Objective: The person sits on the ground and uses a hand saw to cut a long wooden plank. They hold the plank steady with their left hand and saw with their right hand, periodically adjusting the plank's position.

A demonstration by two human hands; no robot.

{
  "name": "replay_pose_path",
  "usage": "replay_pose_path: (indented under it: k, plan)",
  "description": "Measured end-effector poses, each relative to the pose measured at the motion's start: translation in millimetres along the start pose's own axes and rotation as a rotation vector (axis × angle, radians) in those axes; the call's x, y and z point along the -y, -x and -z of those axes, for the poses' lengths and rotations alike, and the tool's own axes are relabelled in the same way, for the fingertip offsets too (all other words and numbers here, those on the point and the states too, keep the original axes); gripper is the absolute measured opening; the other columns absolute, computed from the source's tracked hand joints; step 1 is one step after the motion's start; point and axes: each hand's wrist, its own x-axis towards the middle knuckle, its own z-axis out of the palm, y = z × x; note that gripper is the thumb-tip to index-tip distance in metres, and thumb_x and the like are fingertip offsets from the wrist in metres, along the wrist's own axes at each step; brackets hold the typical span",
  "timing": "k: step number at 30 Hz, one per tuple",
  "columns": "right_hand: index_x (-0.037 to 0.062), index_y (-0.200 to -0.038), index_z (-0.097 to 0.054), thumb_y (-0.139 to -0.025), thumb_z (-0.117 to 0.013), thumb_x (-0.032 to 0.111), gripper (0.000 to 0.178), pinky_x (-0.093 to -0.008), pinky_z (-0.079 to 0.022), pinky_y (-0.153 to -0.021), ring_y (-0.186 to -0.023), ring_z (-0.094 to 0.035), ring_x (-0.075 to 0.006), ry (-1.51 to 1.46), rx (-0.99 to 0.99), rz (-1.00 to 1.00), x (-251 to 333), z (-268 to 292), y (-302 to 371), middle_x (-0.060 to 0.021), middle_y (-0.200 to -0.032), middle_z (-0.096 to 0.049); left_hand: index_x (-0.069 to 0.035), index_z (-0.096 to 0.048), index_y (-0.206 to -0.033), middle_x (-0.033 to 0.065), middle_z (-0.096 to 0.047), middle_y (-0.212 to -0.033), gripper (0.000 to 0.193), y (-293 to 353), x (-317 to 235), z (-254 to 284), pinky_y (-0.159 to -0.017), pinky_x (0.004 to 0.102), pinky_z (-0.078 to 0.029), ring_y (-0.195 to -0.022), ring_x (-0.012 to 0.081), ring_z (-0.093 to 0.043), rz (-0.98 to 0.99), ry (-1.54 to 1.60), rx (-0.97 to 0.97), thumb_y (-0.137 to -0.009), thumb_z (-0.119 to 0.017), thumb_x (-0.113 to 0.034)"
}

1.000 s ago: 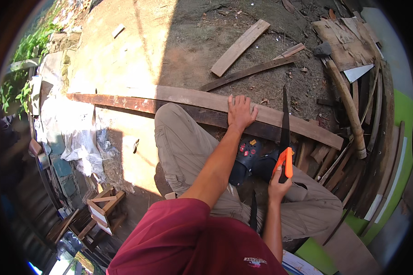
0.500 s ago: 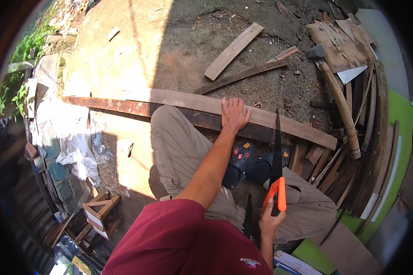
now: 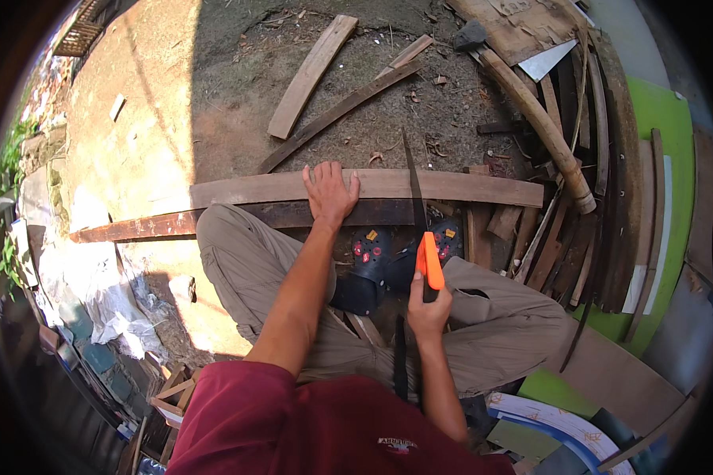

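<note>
Your left hand (image 3: 330, 194) lies palm down on the pale plank (image 3: 420, 185), its fingers a little spread over the upper face and its wrist toward you, while your right hand (image 3: 429, 310) is wrapped around the orange handle (image 3: 430, 261) of the saw (image 3: 415, 186). The plank lies crosswise in front of you, with a dark beam (image 3: 380, 212) running along its near side and reaching farther out to the left. The saw points away from you, its narrow blade crossing the plank to the right of your left hand, the tip past the far edge; you cannot tell from this angle whether the teeth touch the wood. Your legs are folded on either side, and your dark shoes (image 3: 362, 281) show between them, just on the near side of the beam. Beyond the plank, a loose board (image 3: 312, 77) and a thin dark strip (image 3: 341, 116) lie on the ground. To your right, a curved pole (image 3: 540, 123) rests by a heap of scrap wood (image 3: 558, 245), with a green panel (image 3: 665, 150) farther out
</note>
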Motion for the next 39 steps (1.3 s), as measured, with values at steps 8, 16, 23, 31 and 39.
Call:
replay_pose_path:
  k: [8, 16, 23, 31, 39]
  plan:
    - [-0.0026, -0.095, -0.069, -0.091, -0.067, 0.004, 0.008, -0.0329, -0.052, -0.063, -0.067, -0.069, -0.0185, -0.014, 0.098, -0.109, 13.9, 72.6, 89.9, -0.0133, -0.073, -0.067, -0.005, -0.061, -0.105, 0.0132, -0.057, -0.107, 0.039, 7.8, 0.4, 5.5, -0.116, 0.0550, -0.023, -0.114, 0.0302, -0.053, -0.024, -0.025, 0.017, -0.095, -0.055, -0.042]
    - [-0.0020, -0.089, -0.066, -0.093, -0.068, 0.009, 0.012, -0.0333, -0.047, -0.056, -0.058, -0.063, -0.0152, -0.148, -0.027, 0.058, -62.4, -41.8, -12.8, -0.0107, -0.064, -0.061, -0.004, -0.060, -0.103, 0.0138, -0.058, -0.107, 0.041, -20.8, 1.1, 0.6, -0.116, 0.0551, -0.024, -0.112, 0.0310, -0.054, -0.037, -0.050, 0.022, -0.095, -0.055, -0.043]
    - [-0.0021, -0.083, -0.066, -0.096, -0.068, 0.013, 0.019, -0.0312, -0.044, -0.057, -0.060, -0.056, -0.0093, -0.203, 0.083, -0.116, -61.3, -19.1, -5.0, -0.0041, -0.064, -0.061, -0.004, -0.060, -0.105, 0.0139, -0.059, -0.109, 0.040, 0.0, -2.0, 4.6, -0.116, 0.0548, -0.024, -0.115, 0.0304, -0.054, -0.013, -0.051, 0.064, -0.095, -0.055, -0.042]
    - [-0.0039, -0.086, -0.067, -0.094, -0.067, 0.013, 0.018, -0.0348, -0.048, -0.062, -0.068, -0.065, -0.0132, -0.057, 0.012, -0.071, -1.5, 54.5, 78.0, -0.0141, -0.068, -0.065, -0.004, -0.061, -0.108, 0.0134, -0.059, -0.109, 0.041, 0.0, 3.3, -0.7, -0.118, 0.0541, -0.021, -0.117, 0.0300, -0.053, -0.010, -0.009, 0.001, -0.094, -0.056, -0.043]
    - [-0.0046, -0.092, -0.069, -0.094, -0.068, 0.017, 0.022, -0.0380, -0.050, -0.063, -0.070, -0.070, -0.0189, 0.011, 0.023, -0.128, 0.7, 34.3, 24.3, -0.0192, -0.069, -0.066, -0.006, -0.062, -0.113, 0.0101, -0.061, -0.114, 0.044, 17.4, 7.5, -6.4, -0.119, 0.0521, -0.020, -0.121, 0.0259, -0.052, -0.028, 0.034, -0.107, -0.090, -0.060, -0.043]
